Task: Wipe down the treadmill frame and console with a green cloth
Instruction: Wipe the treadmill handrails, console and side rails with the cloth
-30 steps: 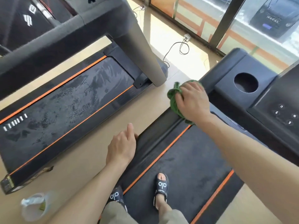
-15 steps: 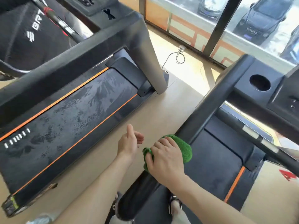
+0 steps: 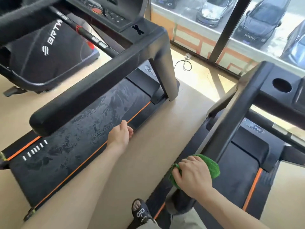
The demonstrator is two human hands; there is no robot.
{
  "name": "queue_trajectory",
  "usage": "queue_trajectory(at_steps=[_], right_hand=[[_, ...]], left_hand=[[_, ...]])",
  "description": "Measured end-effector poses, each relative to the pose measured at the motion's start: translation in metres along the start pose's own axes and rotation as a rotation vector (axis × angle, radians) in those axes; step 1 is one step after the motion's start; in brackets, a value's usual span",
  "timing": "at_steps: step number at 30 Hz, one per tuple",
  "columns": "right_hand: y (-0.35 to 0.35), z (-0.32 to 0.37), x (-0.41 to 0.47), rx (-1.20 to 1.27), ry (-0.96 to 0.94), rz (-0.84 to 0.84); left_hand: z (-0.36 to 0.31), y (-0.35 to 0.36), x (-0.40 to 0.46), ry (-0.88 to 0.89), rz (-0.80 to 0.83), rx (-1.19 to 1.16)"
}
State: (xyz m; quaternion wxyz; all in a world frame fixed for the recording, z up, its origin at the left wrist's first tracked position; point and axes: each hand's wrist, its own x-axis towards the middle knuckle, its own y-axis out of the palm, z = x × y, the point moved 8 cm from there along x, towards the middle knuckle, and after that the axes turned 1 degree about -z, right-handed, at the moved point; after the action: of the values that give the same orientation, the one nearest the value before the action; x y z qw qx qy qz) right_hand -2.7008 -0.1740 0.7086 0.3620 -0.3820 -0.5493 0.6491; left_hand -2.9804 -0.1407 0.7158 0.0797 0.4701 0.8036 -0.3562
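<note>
R hand (image 3: pixel 194 176) is gripping green cloth (image 3: pixel 210 166) on treadmill handrail (image 3: pixel 234 123); L hand (image 3: pixel 119 135) is hanging loosely curled over beige floor (image 3: pixel 148 146); window (image 3: pixel 247 22) is showing parked cars.

The right hand (image 3: pixel 193 177) is lying palm down with its fingers (image 3: pixel 184 164) curled over the green cloth (image 3: pixel 211 166), gripping it, its bare forearm running back toward the lower right corner. The left hand (image 3: pixel 120 134) is hanging free in front, holding nothing, its fingers loosely curled and its thumb pointing forward. The left forearm is stretching out long and straight from the lower left.
</note>
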Motion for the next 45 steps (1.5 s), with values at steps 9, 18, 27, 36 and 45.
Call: queue_trajectory(at_steps=[9, 18, 27, 36, 45], right_hand=[[0.021, 0.013, 0.082, 1.540, 0.986, 0.369], [-0.024, 0.046, 0.180, 2.388, 0.652, 0.312], [-0.034, 0.107, 0.304, 2.280, 0.494, -0.108], [-0.021, 0.315, 0.389, 0.560, -0.287, -0.554], [0.019, 0.406, 0.309, 0.499, -0.466, -0.725]], left_hand=[[-0.039, -0.013, 0.021, 0.105, -0.013, 0.169], [-0.098, -0.020, 0.065, 0.266, -0.075, 0.267], [-0.090, -0.128, 0.178, 0.416, -0.360, 0.593], [0.000, -0.232, 0.262, 0.301, -0.148, 0.566], [0.030, -0.252, 0.272, 0.290, 0.008, 0.207]])
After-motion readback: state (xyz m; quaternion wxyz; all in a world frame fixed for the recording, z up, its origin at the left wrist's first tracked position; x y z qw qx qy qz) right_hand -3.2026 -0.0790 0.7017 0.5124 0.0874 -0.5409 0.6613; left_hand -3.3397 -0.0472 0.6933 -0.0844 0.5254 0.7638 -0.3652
